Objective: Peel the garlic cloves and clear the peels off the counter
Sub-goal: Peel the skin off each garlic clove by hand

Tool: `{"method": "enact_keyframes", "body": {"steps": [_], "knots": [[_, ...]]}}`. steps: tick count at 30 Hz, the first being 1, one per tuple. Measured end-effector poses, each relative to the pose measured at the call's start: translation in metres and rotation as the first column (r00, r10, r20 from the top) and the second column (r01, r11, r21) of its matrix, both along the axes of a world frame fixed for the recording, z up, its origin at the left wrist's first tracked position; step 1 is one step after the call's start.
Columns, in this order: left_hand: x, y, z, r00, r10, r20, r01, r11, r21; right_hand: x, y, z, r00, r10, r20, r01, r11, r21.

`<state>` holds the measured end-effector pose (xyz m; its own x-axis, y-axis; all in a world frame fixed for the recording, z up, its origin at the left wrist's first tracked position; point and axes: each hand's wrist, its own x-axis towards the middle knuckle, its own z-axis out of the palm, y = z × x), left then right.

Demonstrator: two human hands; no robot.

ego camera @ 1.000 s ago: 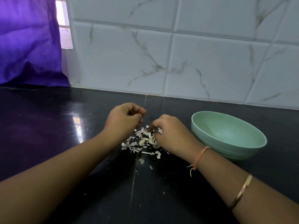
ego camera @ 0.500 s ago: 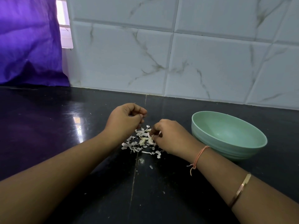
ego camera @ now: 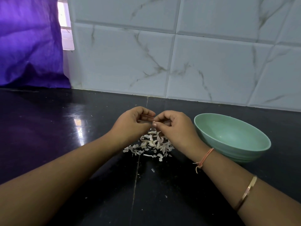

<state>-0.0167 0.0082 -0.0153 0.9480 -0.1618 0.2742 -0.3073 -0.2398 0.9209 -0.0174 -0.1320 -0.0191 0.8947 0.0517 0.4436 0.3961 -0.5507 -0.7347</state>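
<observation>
Peeling looks to be the step: left hand [ego camera: 132,123] and right hand [ego camera: 175,128] meet fingertip to fingertip above the peels [ego camera: 150,145] on the counter [ego camera: 65,128], pinching something small, probably a clove. Next, strip its skin, then gather the peels; the bowl [ego camera: 231,139] stands just right.

A single head-worn view looks forward and down along both forearms, which enter from the lower corners and meet at frame centre. It sits close over the black counter [ego camera: 48,136], which fills the lower half. The tiled wall [ego camera: 195,62] faces the lens squarely across the upper half, bowed by the wide angle. A purple curtain [ego camera: 29,43] occupies the upper left.
</observation>
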Motion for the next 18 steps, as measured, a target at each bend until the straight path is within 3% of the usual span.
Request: {"method": "enact_keyframes", "body": {"steps": [6, 13, 18], "knots": [[0.0, 0.002, -0.001, 0.999, -0.004, 0.044, 0.006, 0.999, -0.048, -0.004, 0.001, 0.003, 0.992, 0.119, -0.031, -0.105, 0.947, 0.302], [0.002, 0.003, 0.0, 0.991, 0.058, 0.119, -0.043, 0.992, -0.119, -0.01, 0.002, 0.012, 0.968, 0.242, -0.072, -0.163, 0.818, 0.551], [0.003, 0.004, 0.0, 0.987, 0.075, 0.144, -0.059, 0.992, -0.108, -0.01, 0.001, 0.013, 0.956, 0.277, -0.096, -0.159, 0.764, 0.625]]}}
